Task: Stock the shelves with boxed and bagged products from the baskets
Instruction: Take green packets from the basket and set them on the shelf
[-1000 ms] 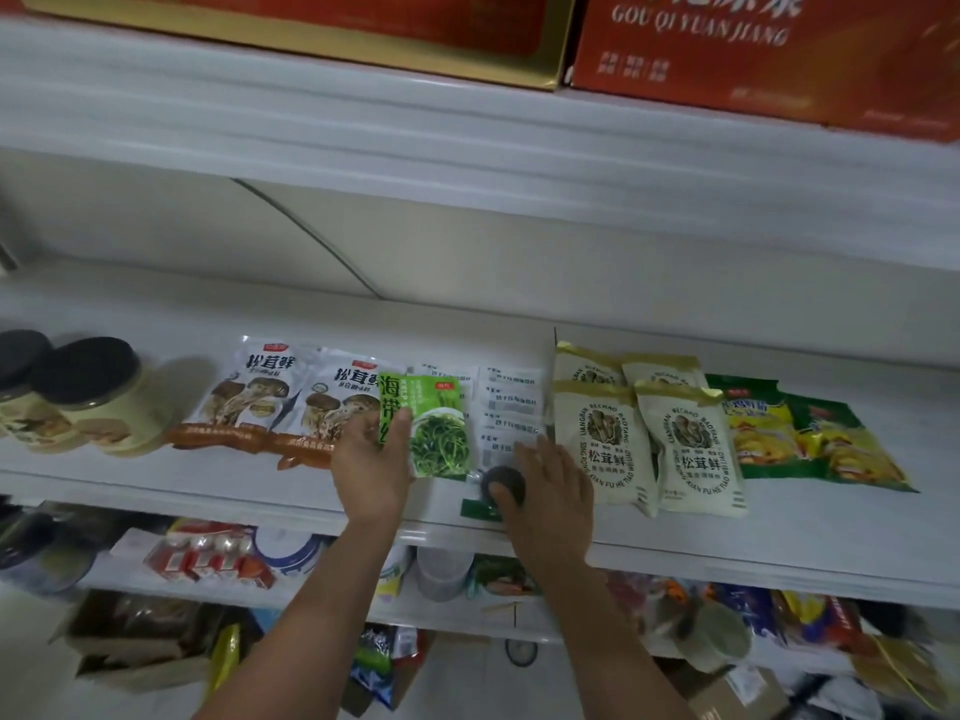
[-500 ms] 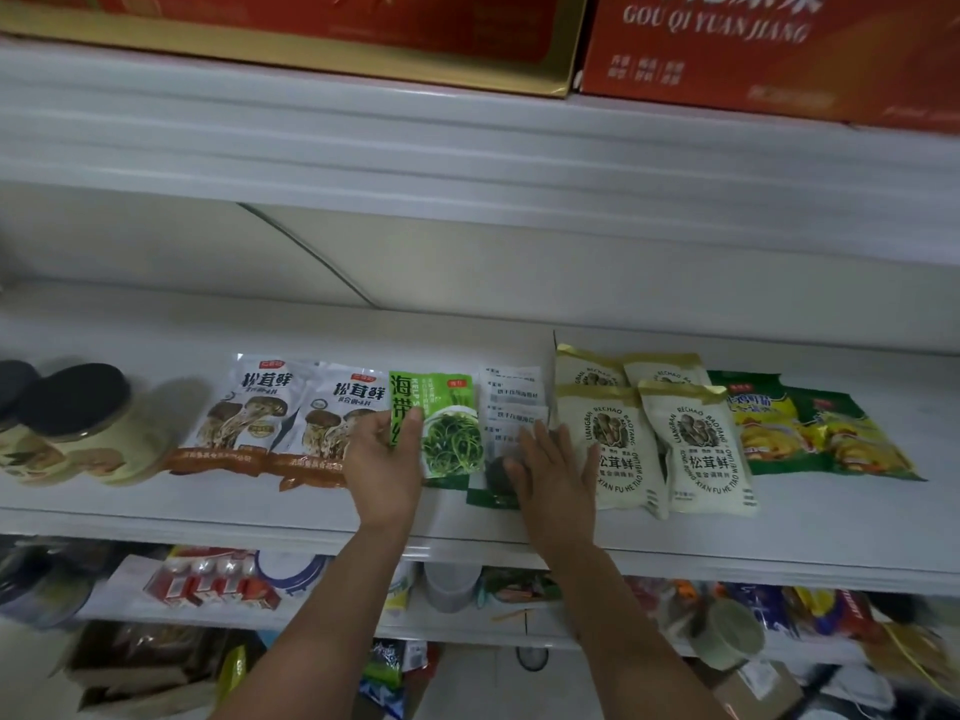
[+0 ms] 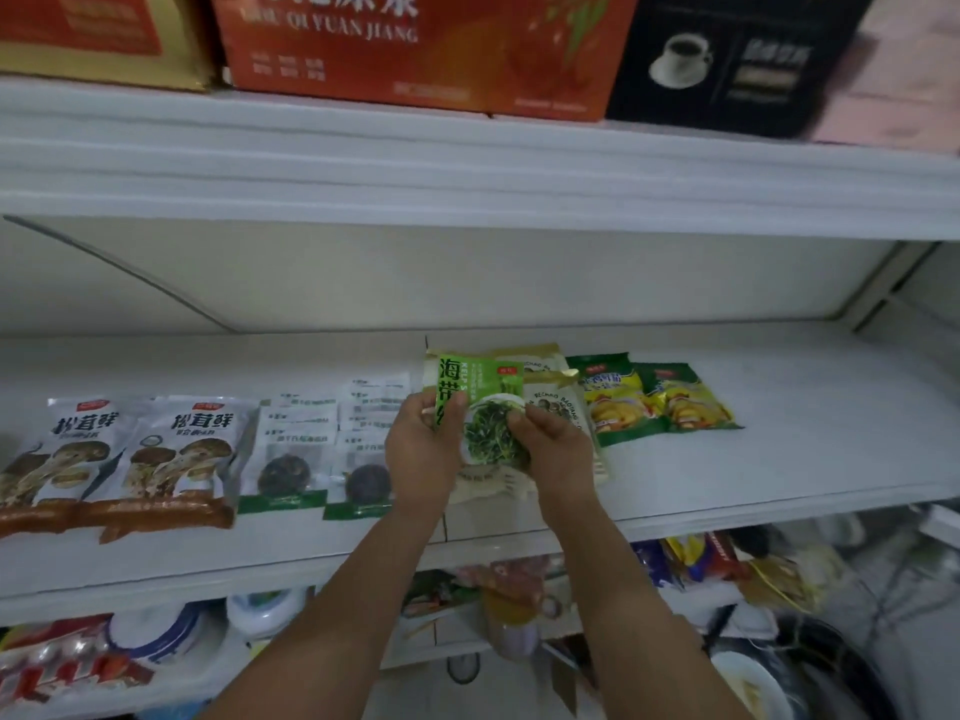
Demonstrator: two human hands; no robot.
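Both my hands hold a green kelp bag (image 3: 483, 402) lifted above the white shelf (image 3: 779, 459). My left hand (image 3: 423, 444) pinches its left edge and my right hand (image 3: 550, 444) pinches its right side. The bag hangs over cream mushroom-soup bags (image 3: 556, 392), which it partly hides. To the left lie two clear bags with dark dried mushrooms (image 3: 332, 439) and two white-and-brown mushroom bags (image 3: 124, 459). Two green-and-yellow bags (image 3: 660, 397) lie to the right.
Red boxes (image 3: 415, 44) and a black coffee box (image 3: 727, 59) stand on the shelf above. The lower shelf (image 3: 260, 615) holds bowls, packets and jars. Bare shelf surface stretches right of the yellow bags.
The kelp bag was lying between the mushroom bags under my left hand; both hands have picked it up and carried it right, over the cream bags. My view has swung right.
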